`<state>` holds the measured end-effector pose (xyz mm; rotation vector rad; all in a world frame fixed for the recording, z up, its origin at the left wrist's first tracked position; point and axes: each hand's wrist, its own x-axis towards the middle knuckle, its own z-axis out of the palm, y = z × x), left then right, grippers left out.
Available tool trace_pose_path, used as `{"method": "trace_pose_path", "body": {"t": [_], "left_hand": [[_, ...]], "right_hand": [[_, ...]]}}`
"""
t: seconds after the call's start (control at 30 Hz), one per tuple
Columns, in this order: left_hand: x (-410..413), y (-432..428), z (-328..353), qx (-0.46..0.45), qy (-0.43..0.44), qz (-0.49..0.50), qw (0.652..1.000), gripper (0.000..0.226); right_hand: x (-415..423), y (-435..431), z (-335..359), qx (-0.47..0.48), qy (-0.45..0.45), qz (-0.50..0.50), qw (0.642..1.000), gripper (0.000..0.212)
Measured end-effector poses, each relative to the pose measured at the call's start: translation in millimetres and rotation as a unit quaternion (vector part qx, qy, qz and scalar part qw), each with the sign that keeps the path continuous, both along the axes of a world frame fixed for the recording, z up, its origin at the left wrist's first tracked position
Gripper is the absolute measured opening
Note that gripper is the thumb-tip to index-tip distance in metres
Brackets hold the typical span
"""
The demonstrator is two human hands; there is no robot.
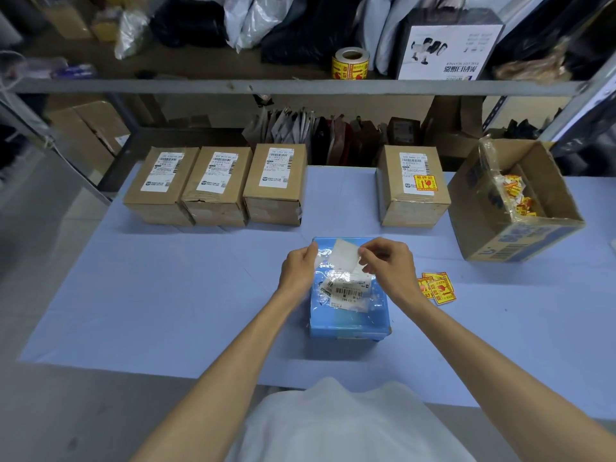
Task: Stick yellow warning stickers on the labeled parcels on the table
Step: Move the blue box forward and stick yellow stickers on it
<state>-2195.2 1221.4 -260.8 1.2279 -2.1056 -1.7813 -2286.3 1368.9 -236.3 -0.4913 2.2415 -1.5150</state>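
A blue parcel (350,320) with a white barcode label lies in the middle of the blue-covered table (166,295). Above its far end both hands pinch one white sheet (343,258), seemingly a sticker seen from its blank back: my left hand (300,268) grips its left edge and my right hand (388,261) its right edge. A few loose yellow warning stickers (438,288) lie just right of the parcel. Three labeled cardboard parcels (216,185) stand in a row at the back left. A fourth cardboard parcel (411,188) at the back right carries a yellow sticker.
An open cardboard box (520,208) holding crumpled yellow and white sticker scraps stands at the right edge. A roll of yellow stickers (350,64) sits on the shelf above, among bags and a white printed box (450,51). Envelopes and bags line the back under the shelf.
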Motion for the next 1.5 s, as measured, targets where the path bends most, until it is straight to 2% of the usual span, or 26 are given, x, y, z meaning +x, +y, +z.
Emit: {"method": "trace_pose_path", "body": {"t": [0.13, 0.2, 0.47, 0.63, 0.7, 0.8, 0.9, 1.03, 1.2, 1.37, 1.5], "left_hand": [[1, 2, 3, 0.09, 0.04, 0.01, 0.995, 0.02], [2, 3, 3, 0.076, 0.034, 0.012, 0.996, 0.009], [-1, -4, 5, -0.012, -0.016, 0.013, 1.0, 0.037], [-5, 0, 7, 0.059, -0.006, -0.008, 0.998, 0.031], [-3, 3, 11, 0.087, -0.012, -0.028, 0.996, 0.039], [0, 5, 11, 0.061, -0.009, -0.083, 0.995, 0.052], [-1, 5, 10, 0.042, -0.003, -0.086, 0.995, 0.045], [-6, 7, 16, 0.074, -0.012, -0.015, 0.997, 0.022], [-9, 6, 25, 0.143, 0.001, 0.018, 0.99, 0.041], [-13, 7, 28, 0.12, -0.019, 0.019, 0.992, 0.036], [-14, 7, 30, 0.134, 0.004, 0.017, 0.991, 0.026]], "right_hand": [[1, 0, 0, 0.008, 0.007, 0.003, 1.0, 0.011], [1, -1, 0, 0.011, 0.011, 0.005, 1.0, 0.01], [-1, -1, 3, 0.012, 0.017, 0.004, 1.0, 0.01], [-1, -3, 5, 0.002, 0.018, 0.001, 1.0, 0.01], [-2, -3, 5, -0.005, 0.016, -0.001, 1.0, 0.01], [-2, -5, 7, -0.011, 0.022, -0.004, 1.0, 0.011], [-2, -4, 8, -0.023, 0.024, -0.007, 0.999, 0.012], [-2, -2, 9, -0.033, 0.013, -0.006, 0.999, 0.012], [-1, 0, 8, -0.048, 0.029, 0.003, 0.998, 0.008], [0, 1, 6, -0.042, 0.038, 0.022, 0.998, 0.013], [2, 2, 6, -0.048, 0.037, 0.022, 0.998, 0.015]]}}
